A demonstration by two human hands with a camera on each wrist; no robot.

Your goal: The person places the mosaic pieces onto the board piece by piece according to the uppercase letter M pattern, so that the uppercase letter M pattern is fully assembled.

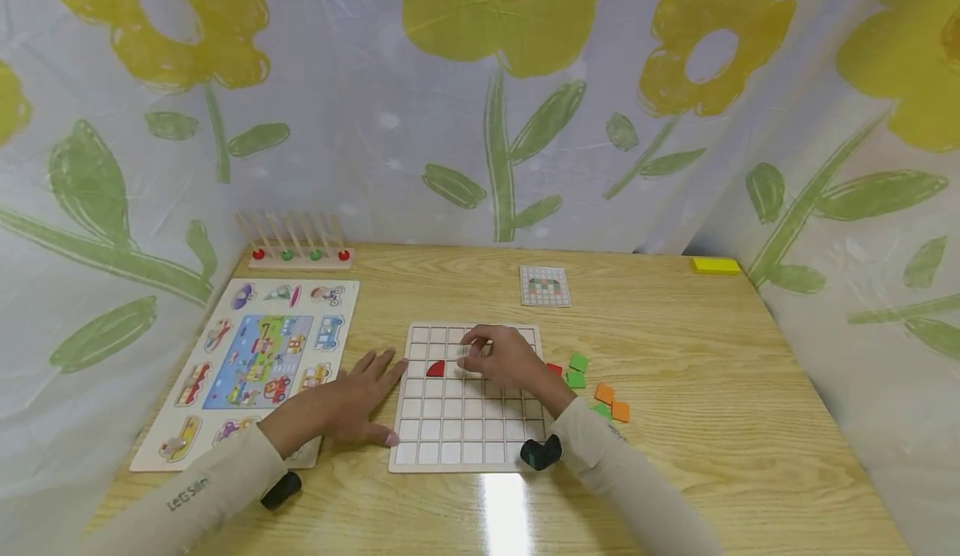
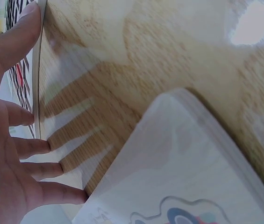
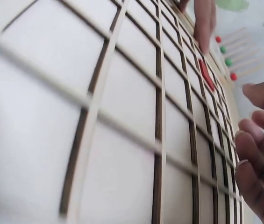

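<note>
A wooden grid board [image 1: 431, 453] with white square cells lies on the table. One red quarter-circle piece [image 1: 436, 368] sits in a cell near its upper left. My left hand [image 1: 358, 402] spreads its fingers on the table, with thumb and index fingertips right at the board's left edge. In the left wrist view the left hand [image 2: 5, 154] shows straight fingers. Over the upper right of the grid hovers my right hand [image 1: 504, 358], fingers loosely bent. The right wrist view shows the right hand [image 3: 262, 154] with no piece visible at its fingertips.
Green tiles [image 1: 577, 363], orange tiles [image 1: 604, 393] and a partly hidden red piece [image 1: 554, 369] lie right of the board. Behind it is a pattern card [image 1: 545, 286]. A picture puzzle board [image 1: 345, 293], a peg stand [image 1: 300, 262] and a yellow block [image 1: 715, 266] stand around.
</note>
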